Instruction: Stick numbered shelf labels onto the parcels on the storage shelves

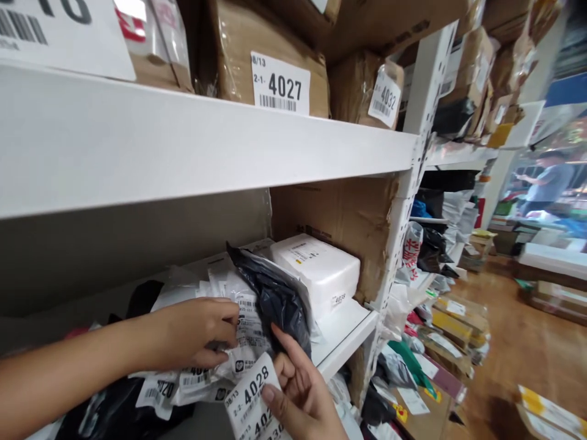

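Note:
My right hand (305, 397) holds a sheet of white number stickers (250, 394), pinched under the thumb, with "4028" on the top one. Its index finger is stretched out against a dark plastic mailer bag (282, 299) that leans upright on the shelf. My left hand (202, 333) reaches in from the left, fingers curled at the edge of a white plastic mailer bag (250, 330) with printed labels. More bags lie below it, one with a "4020" sticker (158, 394). Behind the dark bag sits a white foam box (321, 269) marked "4038".
Above runs a white shelf beam (206, 137), with cartons stickered "4027" (282, 85) and "4032" (384, 98) over it. A perforated upright (398, 244) bounds the shelf at right. Beyond are parcels on shelves and floor (504, 342), and a person (548, 180) farther back.

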A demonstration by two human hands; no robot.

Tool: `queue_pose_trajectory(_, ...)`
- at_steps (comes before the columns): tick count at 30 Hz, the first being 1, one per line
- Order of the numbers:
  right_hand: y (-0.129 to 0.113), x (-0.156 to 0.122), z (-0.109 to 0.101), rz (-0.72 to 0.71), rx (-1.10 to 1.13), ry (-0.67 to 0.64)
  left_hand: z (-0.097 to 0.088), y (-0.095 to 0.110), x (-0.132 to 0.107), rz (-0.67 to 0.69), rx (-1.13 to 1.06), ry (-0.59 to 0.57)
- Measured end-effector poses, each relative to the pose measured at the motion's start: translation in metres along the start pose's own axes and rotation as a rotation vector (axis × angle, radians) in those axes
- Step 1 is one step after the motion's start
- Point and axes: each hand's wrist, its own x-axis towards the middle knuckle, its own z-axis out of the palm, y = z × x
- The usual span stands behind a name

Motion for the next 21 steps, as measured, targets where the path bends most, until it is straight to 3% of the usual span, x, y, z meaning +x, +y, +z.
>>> queue_pose_trajectory(9,0.006,0.0,0.003,-0.081,0.008,0.063,-0.001,-0.001,0.004,-0.023,-0.084,0.026)
queue_pose_trajectory(12,0.0,0.004,0.001,-0.026,-0.063,0.11,-0.011,0.003,0.009,-0.084,-0.177,-0.033)
queue_pose_trajectory(17,-0.006,0.014,0.005,0.069,-0.089,0.104,-0.025,0.01,0.026,-0.257,-0.507,-0.205)
queue_pose_trajectory(21,-0.007,0.017,0.011,0.046,-0.075,0.12,-0.022,0.014,0.033,-0.321,-0.498,-0.241)
